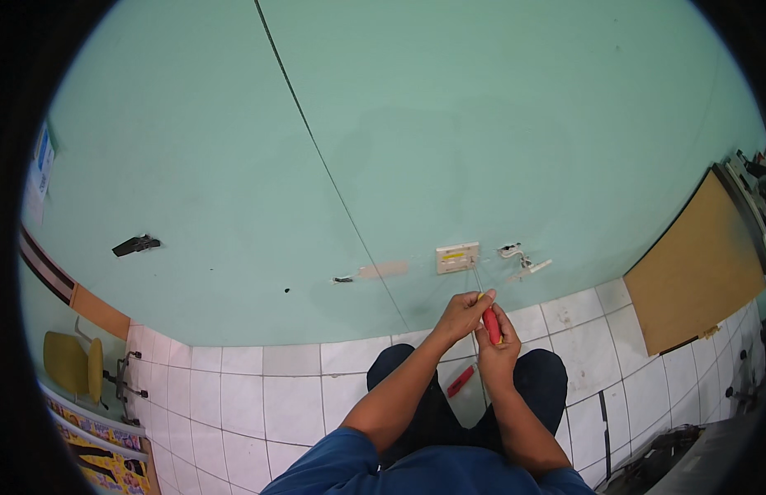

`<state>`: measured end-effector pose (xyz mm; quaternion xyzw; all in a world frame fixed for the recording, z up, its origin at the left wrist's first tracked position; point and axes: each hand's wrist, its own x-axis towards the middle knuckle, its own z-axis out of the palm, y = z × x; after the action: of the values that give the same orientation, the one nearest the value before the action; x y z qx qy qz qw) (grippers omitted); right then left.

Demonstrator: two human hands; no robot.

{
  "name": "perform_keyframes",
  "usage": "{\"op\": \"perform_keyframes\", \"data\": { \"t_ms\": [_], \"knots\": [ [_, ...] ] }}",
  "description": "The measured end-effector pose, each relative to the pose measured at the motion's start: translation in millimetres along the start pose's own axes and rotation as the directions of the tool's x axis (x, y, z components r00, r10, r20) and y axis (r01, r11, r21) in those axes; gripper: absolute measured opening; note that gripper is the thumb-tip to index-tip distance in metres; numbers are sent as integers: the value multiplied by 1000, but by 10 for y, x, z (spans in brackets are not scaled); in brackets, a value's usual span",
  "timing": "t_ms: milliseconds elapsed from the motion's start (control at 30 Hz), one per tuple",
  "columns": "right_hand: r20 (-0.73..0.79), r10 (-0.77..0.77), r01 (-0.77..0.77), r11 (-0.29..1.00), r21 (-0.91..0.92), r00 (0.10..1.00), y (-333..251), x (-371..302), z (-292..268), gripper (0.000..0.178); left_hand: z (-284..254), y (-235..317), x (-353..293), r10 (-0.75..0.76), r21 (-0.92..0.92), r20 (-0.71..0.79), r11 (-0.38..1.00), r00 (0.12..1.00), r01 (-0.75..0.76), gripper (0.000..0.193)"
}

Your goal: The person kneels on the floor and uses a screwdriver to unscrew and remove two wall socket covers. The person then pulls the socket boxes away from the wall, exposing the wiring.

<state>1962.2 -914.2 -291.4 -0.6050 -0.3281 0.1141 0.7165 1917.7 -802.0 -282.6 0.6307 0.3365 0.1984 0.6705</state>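
the fingers of the right hand [500, 350] wrap around the red handle of a screwdriver [492, 325], and those of the left hand [461, 313] pinch it nearer the shaft; its tip is at the right end of a wall plate [451, 265]. a red tool [461, 381] lies on the floor [292, 398].

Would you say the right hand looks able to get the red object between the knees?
Probably not immediately: the red object lies uncovered nearby, but the right hand grips a screwdriver.
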Motion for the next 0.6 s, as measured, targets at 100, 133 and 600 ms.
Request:
{"op": "perform_keyframes", "data": {
  "t_ms": [100,133,600],
  "knots": [
    [250,676,-693,531,487,693,-41,-11,-139,37,-34,29,-5,-7,25,-11,1000,1000,7,51],
    [256,675,-707,562,430,692,-48,0,-148,38,-53,38,-11,-38,32,-13,999,999,38,51],
    [293,560,-632,692,349,775,5,93,-139,51,-94,157,-66,-70,49,-3,996,998,70,49]
  ]
}}
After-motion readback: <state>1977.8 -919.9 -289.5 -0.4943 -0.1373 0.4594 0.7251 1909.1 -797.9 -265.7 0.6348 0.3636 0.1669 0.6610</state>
